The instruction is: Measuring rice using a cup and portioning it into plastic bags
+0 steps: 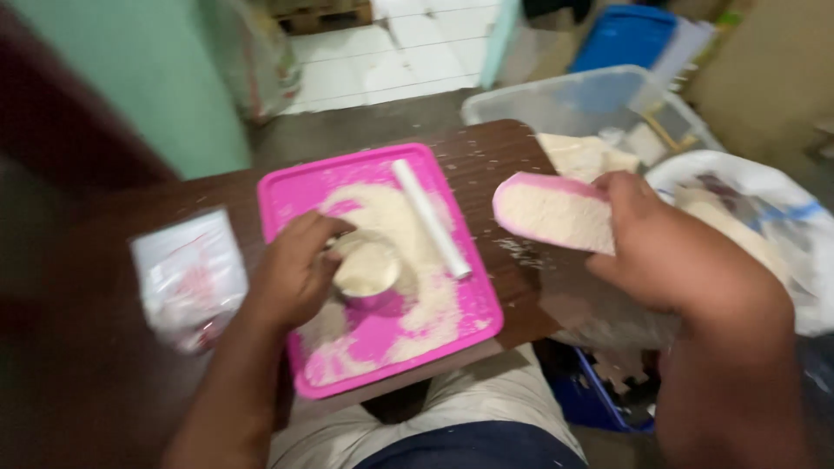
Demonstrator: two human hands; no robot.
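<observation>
At frame centre the left hand grips a small cup heaped with pale flour on the pink tray — a white rod lies beside it — while the right hand, at right, holds a flour-filled pink scoop.

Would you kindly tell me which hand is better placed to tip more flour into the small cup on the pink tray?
Right. The right hand already holds the pink plastic scoop heaped with flour, while the left hand grips the small cup on the pink rectangular tray.
</observation>
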